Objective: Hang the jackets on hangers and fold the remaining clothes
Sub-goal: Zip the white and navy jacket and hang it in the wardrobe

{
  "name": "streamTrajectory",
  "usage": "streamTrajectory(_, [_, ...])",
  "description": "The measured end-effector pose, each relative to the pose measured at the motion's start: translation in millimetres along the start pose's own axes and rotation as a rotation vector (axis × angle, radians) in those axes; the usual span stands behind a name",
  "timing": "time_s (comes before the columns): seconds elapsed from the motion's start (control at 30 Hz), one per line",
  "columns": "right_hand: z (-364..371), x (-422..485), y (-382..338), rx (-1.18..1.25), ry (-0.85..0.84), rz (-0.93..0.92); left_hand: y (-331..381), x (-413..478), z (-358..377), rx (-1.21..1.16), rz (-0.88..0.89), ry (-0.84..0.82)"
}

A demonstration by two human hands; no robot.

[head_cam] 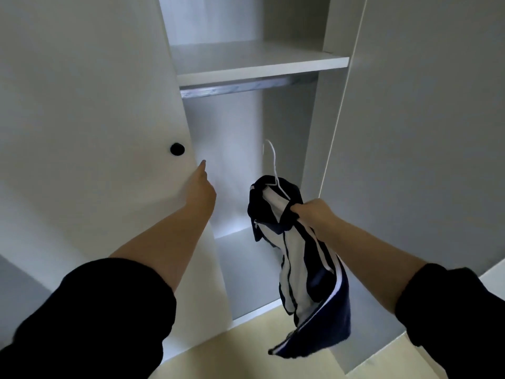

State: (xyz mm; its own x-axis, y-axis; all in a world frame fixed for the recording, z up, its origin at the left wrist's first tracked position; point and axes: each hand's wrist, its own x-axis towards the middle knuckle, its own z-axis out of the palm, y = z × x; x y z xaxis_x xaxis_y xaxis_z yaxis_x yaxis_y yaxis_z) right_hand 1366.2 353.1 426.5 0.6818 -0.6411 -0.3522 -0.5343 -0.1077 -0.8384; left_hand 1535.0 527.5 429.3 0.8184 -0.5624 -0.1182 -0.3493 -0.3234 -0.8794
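Holding point: your right hand (314, 212) grips the navy jacket with white stripes and pale lining (308, 258) at the collar. The fingers curl round both the fabric and the neck of the thin white hanger (274, 160), so the two travel as one unit.
Jacket position: in the air before the open wardrobe compartment, draping down from your fist.
Hook orientation: upright above the collar and free. It is well below the silver metal rail (246, 87) under the white shelf (259, 61).
Left hand (200, 187): fingers straight, holding nothing, laid against the free edge of the white wardrobe door (95, 119), just beside its round black knob (177, 149). Judged purpose: keeping the door out of the jacket's path.
Arm pose: both forearms extended forward, dark sleeves pushed up.
Step in hand: judged as presenting the hook to the rail. Raise the right hand considerably first.
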Motion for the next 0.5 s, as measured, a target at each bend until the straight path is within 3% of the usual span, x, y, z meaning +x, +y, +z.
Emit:
streamTrajectory(0.1, [8, 7, -3, 0.001, -0.005, 0.001, -2, -1, 0, 0.077, 0.071, 0.01])
streamTrajectory(0.23, [12, 7, -7, -0.012, -0.028, -0.026, 2, -20, -13, 0.0, 0.172, 0.029])
streamTrajectory(0.5, [20, -31, 9, -0.053, -0.219, -0.053, 29, -127, -33, -0.115, 0.245, -0.009])
